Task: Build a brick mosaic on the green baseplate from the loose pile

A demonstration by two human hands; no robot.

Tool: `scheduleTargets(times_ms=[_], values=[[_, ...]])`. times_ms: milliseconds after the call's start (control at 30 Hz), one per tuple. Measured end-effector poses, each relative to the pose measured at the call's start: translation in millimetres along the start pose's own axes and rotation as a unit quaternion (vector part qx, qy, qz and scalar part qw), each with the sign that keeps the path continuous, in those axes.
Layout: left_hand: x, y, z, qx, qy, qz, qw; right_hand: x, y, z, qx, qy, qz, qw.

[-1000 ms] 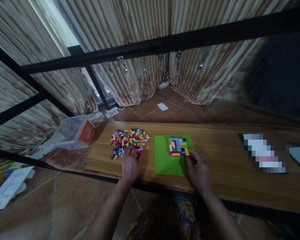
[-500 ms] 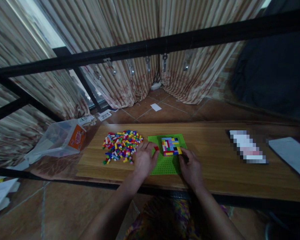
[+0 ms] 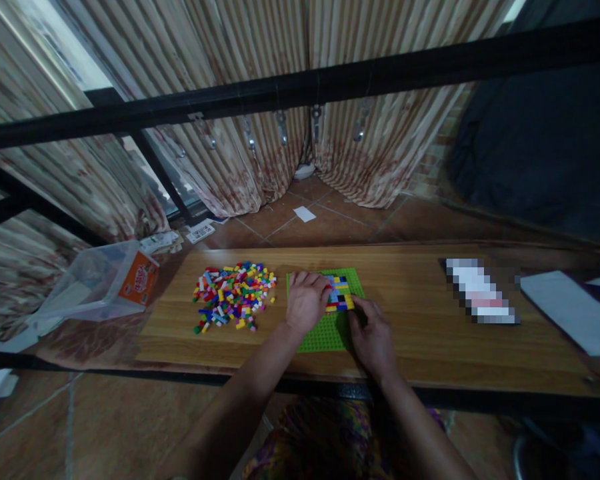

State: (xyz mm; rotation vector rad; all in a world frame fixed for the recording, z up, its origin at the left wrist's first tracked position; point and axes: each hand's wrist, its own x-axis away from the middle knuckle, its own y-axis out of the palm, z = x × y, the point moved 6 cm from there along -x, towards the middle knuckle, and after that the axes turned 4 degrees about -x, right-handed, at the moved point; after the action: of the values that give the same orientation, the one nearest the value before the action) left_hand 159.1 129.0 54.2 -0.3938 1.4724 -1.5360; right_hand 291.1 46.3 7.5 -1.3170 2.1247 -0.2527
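Observation:
My left hand [image 3: 307,300] is over the left part of a low, flat build of multicoloured toy bricks [image 3: 343,303], closed on a small red brick [image 3: 329,287] at its fingertips. Its fingers cover much of the build's left side. Underneath lies a green studded baseplate [image 3: 325,339]. My right hand [image 3: 374,335] is at the build's right edge, its fingertips by the yellow corner, thumb and forefinger apart. Whether those fingertips press on the build I cannot tell. A loose pile of small coloured bricks [image 3: 235,293] is spread to the left of the baseplate.
The wooden table [image 3: 420,353] carries a pixelated flat object [image 3: 483,291] on the right, with a white flat item [image 3: 570,312] beyond it. A clear plastic box [image 3: 100,280] with an orange label stands left of the table. A black metal bar [image 3: 260,93] crosses ahead.
My left hand has carried the red brick rightward from beside the build to over it. My right hand stays at the build's right edge. The whole view has shifted slightly.

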Motion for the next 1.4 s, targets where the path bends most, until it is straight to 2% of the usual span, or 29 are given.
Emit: scheduleTargets(times_ms=[533, 967, 1400], values=[[9, 0, -2, 0.011, -0.002, 0.045, 0.999, 1, 0, 3, 0.003, -0.001, 0.002, 1.000], [2, -3, -3, 0.036, 0.042, 0.028, 0.998, 0, 1, 2, 0.001, 0.008, -0.001, 1.000], [13, 6, 0, 0.008, -0.019, 0.049, 0.999, 1, 1, 2, 0.004, 0.015, -0.004, 1.000]])
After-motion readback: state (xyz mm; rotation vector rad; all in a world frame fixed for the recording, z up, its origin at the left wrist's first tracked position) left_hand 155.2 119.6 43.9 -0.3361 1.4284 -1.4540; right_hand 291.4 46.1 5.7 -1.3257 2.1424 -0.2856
